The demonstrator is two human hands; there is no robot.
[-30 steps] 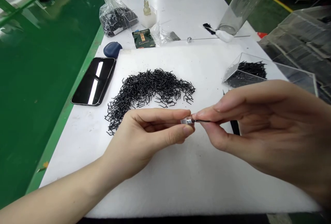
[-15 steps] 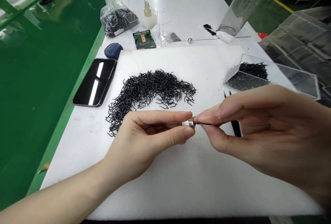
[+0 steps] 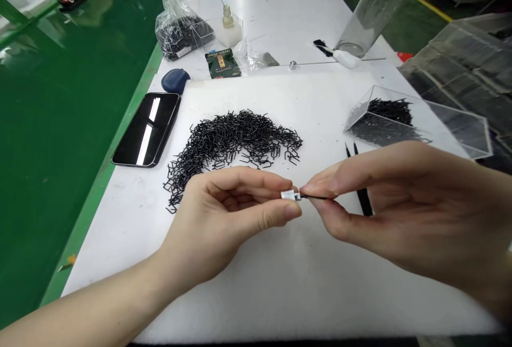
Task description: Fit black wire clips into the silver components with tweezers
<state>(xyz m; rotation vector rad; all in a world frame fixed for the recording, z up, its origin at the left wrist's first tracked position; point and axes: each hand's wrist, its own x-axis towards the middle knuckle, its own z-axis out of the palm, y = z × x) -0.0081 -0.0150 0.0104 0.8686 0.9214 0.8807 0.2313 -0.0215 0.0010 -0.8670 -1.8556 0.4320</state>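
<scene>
Between thumb and fingers of my left hand (image 3: 236,208) is a small silvery metal block (image 3: 288,195), its right end facing my other hand. My right hand (image 3: 384,203) pinches a thin black pin-like piece (image 3: 314,196), whose left tip meets or nearly meets the block. Whether the tip is inside the block is too small to tell. Behind my left hand lies a curved heap of small black forked pieces (image 3: 236,133) on the white board (image 3: 256,283). Black tweezers (image 3: 363,197) lie partly hidden behind my right hand.
A phone (image 3: 147,129) and a dark blue case (image 3: 175,80) lie at left. Behind are a plastic bag of black pieces (image 3: 184,34), a green packet (image 3: 223,63) and a small bottle (image 3: 228,17). At right, a clear tray (image 3: 460,128) holds black pieces near a tall clear cylinder (image 3: 372,10).
The metal block has turned slightly in my left fingers and shows a flatter side. My right hand has shifted a little, with the black piece still pinched.
</scene>
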